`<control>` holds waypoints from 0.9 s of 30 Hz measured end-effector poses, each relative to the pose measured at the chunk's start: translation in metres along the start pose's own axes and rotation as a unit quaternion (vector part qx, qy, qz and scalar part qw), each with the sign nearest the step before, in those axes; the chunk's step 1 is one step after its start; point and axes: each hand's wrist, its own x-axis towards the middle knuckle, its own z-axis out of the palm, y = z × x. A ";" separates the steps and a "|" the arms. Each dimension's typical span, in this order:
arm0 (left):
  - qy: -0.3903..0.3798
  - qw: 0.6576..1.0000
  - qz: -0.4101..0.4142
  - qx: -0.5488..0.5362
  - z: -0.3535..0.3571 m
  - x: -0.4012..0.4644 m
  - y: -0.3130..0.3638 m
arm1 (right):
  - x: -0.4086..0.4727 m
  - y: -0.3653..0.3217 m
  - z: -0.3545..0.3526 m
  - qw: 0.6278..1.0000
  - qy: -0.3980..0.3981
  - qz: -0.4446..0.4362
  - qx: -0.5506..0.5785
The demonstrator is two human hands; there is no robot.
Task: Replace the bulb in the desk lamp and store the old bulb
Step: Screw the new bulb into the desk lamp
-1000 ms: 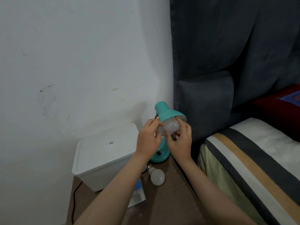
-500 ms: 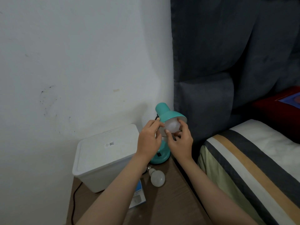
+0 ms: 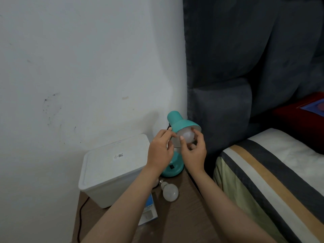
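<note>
A teal desk lamp (image 3: 177, 122) stands at the back of the wooden bedside table (image 3: 182, 218), its shade tilted toward me. A white bulb (image 3: 187, 137) sits inside the shade. My right hand (image 3: 193, 151) has thumb and fingers around that bulb from below. My left hand (image 3: 160, 150) rests its fingertips on the shade's left rim, steadying it. A second white bulb (image 3: 169, 191) lies loose on the table in front of the lamp's base, untouched. A blue and white bulb box (image 3: 149, 210) lies partly under my left forearm.
A white lidded plastic bin (image 3: 112, 167) stands left of the lamp against the white wall. A black cord (image 3: 80, 218) runs down the table's left side. A dark grey headboard (image 3: 245, 67) and a striped bed (image 3: 273, 181) lie to the right.
My right hand's fingers have shifted around the bulb in the shade, thumb now higher on its left side. My left hand stays on the shade rim. The view drifted slightly.
</note>
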 end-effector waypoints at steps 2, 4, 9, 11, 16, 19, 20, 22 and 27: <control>0.001 1.000 -0.003 -0.001 0.000 0.000 0.000 | 0.000 0.001 0.001 1.000 0.001 -0.011 -0.007; 0.000 1.000 -0.002 0.000 0.000 0.000 0.000 | 0.003 0.005 0.001 0.998 -0.009 -0.040 -0.037; 0.002 1.000 -0.002 0.002 0.002 0.000 -0.002 | 0.005 0.005 -0.002 0.997 -0.019 -0.056 -0.059; 0.002 1.000 0.000 0.001 0.002 0.000 -0.003 | 0.004 0.002 -0.003 0.996 -0.020 -0.060 -0.063; 0.003 1.000 -0.001 0.001 0.001 0.000 -0.002 | 0.002 0.003 -0.003 0.995 -0.020 -0.067 -0.068; 0.003 1.000 -0.002 -0.001 0.002 0.001 -0.003 | 0.000 0.001 -0.003 0.995 -0.009 -0.062 -0.081; 0.003 1.000 -0.003 -0.001 0.002 0.001 -0.003 | 0.000 0.000 -0.003 0.993 -0.007 -0.068 -0.094; 0.003 1.000 -0.005 -0.004 0.002 0.001 -0.003 | 0.002 0.000 -0.004 0.990 -0.010 -0.080 -0.113; 0.007 1.000 -0.006 -0.003 0.004 0.002 -0.004 | 0.005 0.000 -0.006 0.988 -0.016 -0.103 -0.116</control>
